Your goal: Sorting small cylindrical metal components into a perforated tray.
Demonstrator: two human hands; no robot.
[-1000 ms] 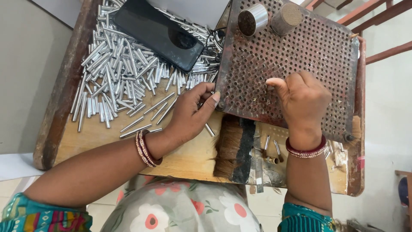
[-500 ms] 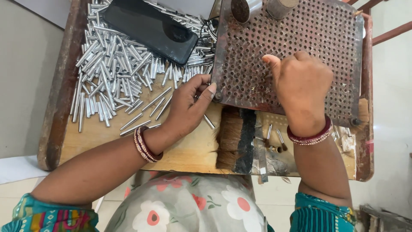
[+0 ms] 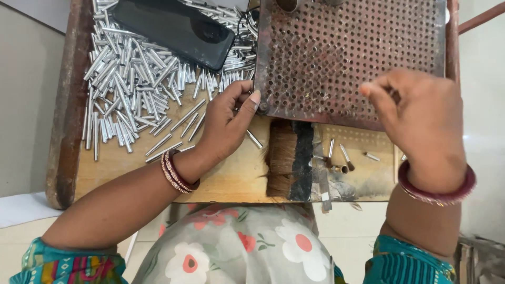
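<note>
Since a second ago the right hand (image 3: 421, 121) rises off the perforated plate (image 3: 347, 58), fingers pinched narrow, contents hidden, while the left hand (image 3: 229, 118) stays gripping small metal tubes (image 3: 137, 79) at the plate's edge.

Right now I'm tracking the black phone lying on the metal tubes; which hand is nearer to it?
Left. The left hand sits just below the phone, at the perforated plate's corner. The right hand is far across, over the plate's right side.

A rusty perforated metal plate (image 3: 347, 58) is lying flat on a wooden board, beside a loose heap of small silver tubes (image 3: 131, 89).
</note>
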